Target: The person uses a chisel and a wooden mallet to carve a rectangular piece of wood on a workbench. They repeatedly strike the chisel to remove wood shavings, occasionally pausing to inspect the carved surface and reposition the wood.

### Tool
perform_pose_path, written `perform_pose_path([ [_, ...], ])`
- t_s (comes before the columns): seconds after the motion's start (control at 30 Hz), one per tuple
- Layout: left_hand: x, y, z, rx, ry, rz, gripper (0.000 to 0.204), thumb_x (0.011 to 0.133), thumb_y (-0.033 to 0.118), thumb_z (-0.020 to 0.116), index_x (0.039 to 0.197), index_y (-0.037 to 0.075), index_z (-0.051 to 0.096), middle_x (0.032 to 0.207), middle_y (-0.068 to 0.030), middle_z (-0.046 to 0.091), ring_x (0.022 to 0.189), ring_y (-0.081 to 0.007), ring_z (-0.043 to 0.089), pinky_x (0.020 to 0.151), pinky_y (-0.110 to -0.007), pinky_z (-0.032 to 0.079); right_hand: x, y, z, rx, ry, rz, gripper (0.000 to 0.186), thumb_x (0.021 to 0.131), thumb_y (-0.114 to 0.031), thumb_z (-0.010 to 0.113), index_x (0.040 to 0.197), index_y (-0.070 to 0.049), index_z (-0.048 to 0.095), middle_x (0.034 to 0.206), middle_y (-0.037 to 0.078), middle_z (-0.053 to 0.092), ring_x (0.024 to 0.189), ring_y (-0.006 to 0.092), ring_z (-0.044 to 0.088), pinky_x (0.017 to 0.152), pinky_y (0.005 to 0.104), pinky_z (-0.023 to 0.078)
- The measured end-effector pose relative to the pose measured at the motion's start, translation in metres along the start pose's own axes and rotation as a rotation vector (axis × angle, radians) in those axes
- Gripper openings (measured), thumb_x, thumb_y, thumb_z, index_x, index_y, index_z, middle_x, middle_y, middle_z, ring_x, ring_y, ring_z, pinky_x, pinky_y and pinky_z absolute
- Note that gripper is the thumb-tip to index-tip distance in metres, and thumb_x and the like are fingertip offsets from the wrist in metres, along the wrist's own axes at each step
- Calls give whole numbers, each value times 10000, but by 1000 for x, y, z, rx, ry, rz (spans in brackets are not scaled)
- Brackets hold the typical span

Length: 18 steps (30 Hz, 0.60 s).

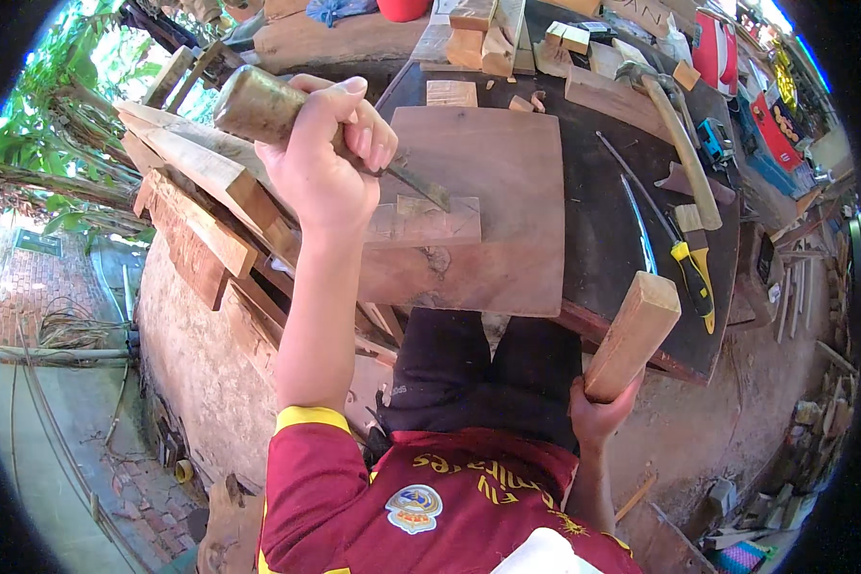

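My left hand (320,158) is closed round a wood chisel (261,107), its thick worn handle sticking out above the fist. The chisel's blade slants down to the right, its tip at a small wooden block (440,230); whether it touches cannot be told. That block lies on a broad reddish-brown wooden board (488,172) at the near side of the dark table. Lower right, my right hand (603,413) grips the bottom end of a thick square wooden billet (636,335), held up beside the table's near edge and apart from the chisel.
On the dark table (593,206) right of the board lie a hammer (684,143), a yellow-and-black-handled tool (694,273) and a thin blade (638,222). Wood offcuts (483,43) crowd the far side. Stacked planks (201,182) stand at the left, near my left arm.
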State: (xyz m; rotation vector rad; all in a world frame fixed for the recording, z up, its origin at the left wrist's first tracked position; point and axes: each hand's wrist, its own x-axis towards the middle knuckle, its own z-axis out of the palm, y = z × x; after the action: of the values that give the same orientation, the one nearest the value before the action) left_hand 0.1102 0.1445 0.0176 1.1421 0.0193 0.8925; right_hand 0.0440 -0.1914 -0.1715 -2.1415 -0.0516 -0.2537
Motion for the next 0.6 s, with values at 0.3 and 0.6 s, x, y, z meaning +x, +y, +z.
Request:
perform_pose_path([
  [0.3, 0, 0, 3, -31, 138, 41, 241, 782, 40, 562, 592, 77, 417, 458, -23, 358, 355, -135, 326, 380, -284, 281, 1, 1, 6, -30, 34, -38, 749, 604, -67, 711, 1282, 8, 399, 1090, 174, 540, 1044, 311, 534, 917, 405, 413],
  [0.6, 0, -1, 4, -75, 180, 56, 264, 765, 16, 572, 567, 72, 406, 444, -32, 366, 339, -136, 327, 366, -279, 287, 2, 2, 6, -32, 29, -31, 735, 606, -70, 720, 1266, 6, 407, 1087, 168, 540, 1037, 310, 540, 919, 403, 415],
])
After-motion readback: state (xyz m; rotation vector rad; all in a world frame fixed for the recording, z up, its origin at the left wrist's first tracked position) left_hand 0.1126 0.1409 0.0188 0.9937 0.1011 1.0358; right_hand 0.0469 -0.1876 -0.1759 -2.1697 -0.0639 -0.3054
